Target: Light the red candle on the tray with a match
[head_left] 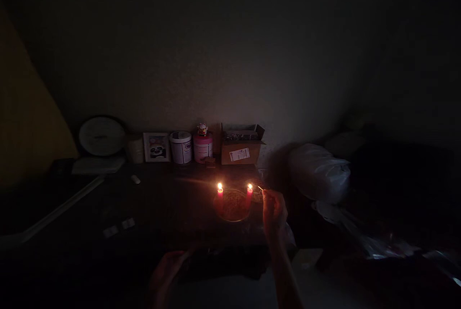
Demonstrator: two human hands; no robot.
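Observation:
The room is dark. Two short red candles burn on a dark table: the left candle [220, 192] and the right candle [249, 193], standing at either side of a round dish [232, 207]. My right hand [273, 210] is closed in a pinch on a thin matchstick [260, 188], whose tip is just right of the right candle's flame. My left hand [166, 270] hovers low near the table's front edge, dim and blurred; its fingers cannot be made out.
Along the wall stand a round white clock [102, 136], a framed panda picture [156, 147], a white tub [180, 147], a pink tub [203, 145] and an open cardboard box [240, 146]. A white plastic bag [319, 171] lies to the right.

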